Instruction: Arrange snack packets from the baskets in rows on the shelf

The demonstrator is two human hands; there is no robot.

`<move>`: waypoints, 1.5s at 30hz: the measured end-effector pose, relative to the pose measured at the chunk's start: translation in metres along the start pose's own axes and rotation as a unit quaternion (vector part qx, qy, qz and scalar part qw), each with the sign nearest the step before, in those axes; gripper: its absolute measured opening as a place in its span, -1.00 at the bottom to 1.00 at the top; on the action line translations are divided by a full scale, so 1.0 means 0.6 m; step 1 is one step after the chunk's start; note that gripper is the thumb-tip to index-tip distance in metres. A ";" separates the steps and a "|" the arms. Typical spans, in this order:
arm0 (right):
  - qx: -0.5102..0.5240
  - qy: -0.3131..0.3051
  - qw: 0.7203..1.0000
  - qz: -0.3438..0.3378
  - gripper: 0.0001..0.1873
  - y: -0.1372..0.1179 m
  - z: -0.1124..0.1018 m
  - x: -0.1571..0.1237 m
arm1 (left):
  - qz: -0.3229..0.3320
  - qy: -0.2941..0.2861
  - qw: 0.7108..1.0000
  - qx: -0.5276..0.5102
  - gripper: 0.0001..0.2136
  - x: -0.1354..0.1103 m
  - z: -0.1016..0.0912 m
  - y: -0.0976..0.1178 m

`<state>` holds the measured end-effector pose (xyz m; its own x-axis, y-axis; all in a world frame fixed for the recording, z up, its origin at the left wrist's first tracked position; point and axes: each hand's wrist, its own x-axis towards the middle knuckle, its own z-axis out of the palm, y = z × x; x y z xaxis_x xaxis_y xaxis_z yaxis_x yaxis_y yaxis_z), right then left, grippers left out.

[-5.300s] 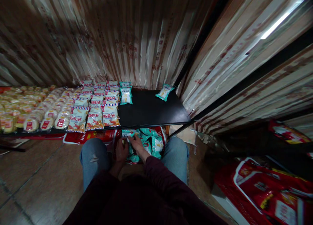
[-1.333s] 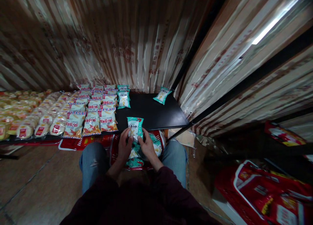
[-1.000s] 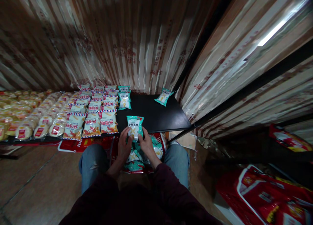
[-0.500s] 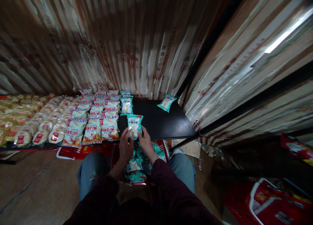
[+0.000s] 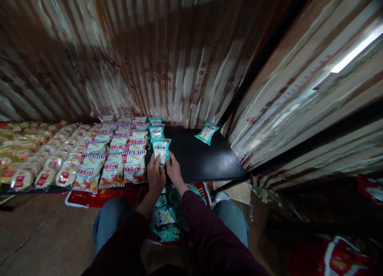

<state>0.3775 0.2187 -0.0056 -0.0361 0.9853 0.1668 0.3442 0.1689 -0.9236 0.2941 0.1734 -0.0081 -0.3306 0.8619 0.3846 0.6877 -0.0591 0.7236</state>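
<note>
Left hand point(image 5: 156, 176) and right hand point(image 5: 176, 172) both on one teal packet point(image 5: 160, 147), gripping its lower part from either side. Left fingers lie over the lower front face; right hand closes on the right edge. Undersides of the fingers hidden. Packet leans back, printed face toward the wearer, over the near part of the black shelf point(image 5: 206, 160); whether its base touches the shelf cannot be told.

Directly behind it, a second teal packet point(image 5: 156, 131), just beyond, then a third teal packet point(image 5: 156, 121) by the wall: one line, front to back. These close off the space behind the held one. Left side hemmed in by rows of striped packets point(image 5: 134, 166), nearest column just beside the left fingers. Farther left, clear-wrapped round cakes point(image 5: 66, 173). To the right, bare shelf, then a stray teal packet point(image 5: 207, 132) lying askew near the back corner, close to a black post point(image 5: 254, 60). Striped sheeting point(image 5: 167, 60) hangs behind.

Below the shelf edge, between the knees, loose teal packets point(image 5: 165, 216) in a red bag, partly covered by the forearms.

Pose: both forearms reach forward, dark sleeves converging, wrists near together, backs of hands up.
</note>
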 end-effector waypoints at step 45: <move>-0.089 0.007 0.996 -0.019 -0.46 0.024 0.015 0.023 | 0.067 0.042 0.996 0.031 -0.56 -0.009 0.017 -0.021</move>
<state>0.3734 0.2350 -0.0194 -0.0396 0.9776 0.2069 0.5029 0.1984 -0.8413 0.2935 0.1748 -0.0251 -0.2843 0.8026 0.5245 0.7667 -0.1381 0.6270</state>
